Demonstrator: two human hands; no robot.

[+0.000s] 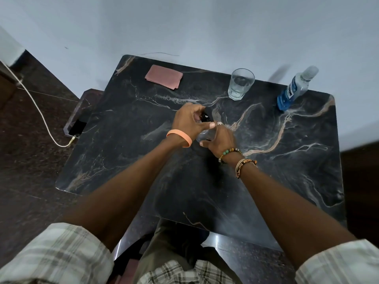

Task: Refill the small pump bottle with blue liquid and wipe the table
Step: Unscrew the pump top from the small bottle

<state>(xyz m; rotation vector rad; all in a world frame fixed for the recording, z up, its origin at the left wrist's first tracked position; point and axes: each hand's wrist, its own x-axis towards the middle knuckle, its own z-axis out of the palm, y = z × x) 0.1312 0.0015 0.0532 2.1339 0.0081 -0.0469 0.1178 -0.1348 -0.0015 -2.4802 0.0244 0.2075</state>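
The only legible writing sat on the label of the blue-liquid bottle [293,91], where the letters "STERINE" could be made out; the first letters curved out of sight. That bottle stood at the far right corner of the dark marbled table [127,152], capped clear, its lower half filled with blue. A woven band on the right wrist carried lettering too small to read.

The small pump bottle [203,134] was at the middle of the table, caught between both hands. The left hand [189,121] had its fingers curled closed around the black pump top [205,116], which sat at the bottle's far end. The right hand [220,139] wrapped the clear body from the right, thumb pressed against its near side, so most of the bottle was hidden by the two grips.

Counted: two bottles, one clear drinking glass [241,84] standing far and right of centre with a little clear liquid in it, one folded pink cloth [164,76] lying flat at the far left, well apart from the hands. One phone [77,127] lay on a lower shelf to the left with one white cable [39,111] plugged in.
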